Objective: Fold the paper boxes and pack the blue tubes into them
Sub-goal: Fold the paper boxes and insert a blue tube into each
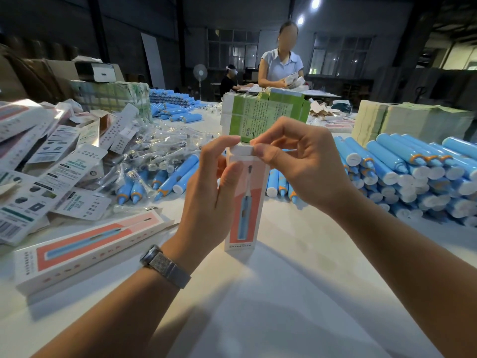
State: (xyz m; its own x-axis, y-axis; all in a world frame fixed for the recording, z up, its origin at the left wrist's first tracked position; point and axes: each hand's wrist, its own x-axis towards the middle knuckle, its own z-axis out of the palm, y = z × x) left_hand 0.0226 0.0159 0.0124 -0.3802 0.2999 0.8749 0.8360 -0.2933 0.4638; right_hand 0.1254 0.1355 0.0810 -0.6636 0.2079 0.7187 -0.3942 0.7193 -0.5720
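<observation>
- Head view, centre: a pink-and-white paper box point(246, 202) stands upright on the white table point(296, 293), its long axis vertical, bottom end resting on the tabletop, top end between the two hands.
- Left hand point(214, 192) wraps the upper body of the box from the 9 o'clock side, fingers curled round it, index finger lying along the top edge.
- Right hand point(296, 161) comes in from 3 o'clock and pinches the white top flap point(242, 150) between thumb and fingertips (both hands are therefore occupied with the same box).
- My reading: the flap is being tucked shut, and whether a tube is already inside cannot be seen.
- The relation that matters: the flap lies at 12 o'clock of the box, directly under the right fingertips, so the closing push should run straight down the box's long axis while the left hand steadies it.
- Blue tubes point(413, 171) are stacked at 3 o'clock, nearer the right hand; a looser group point(178, 177) lies at 10 o'clock.
- A second pink box point(90, 250) lies flat at 8 o'clock, near the left wrist.
</observation>
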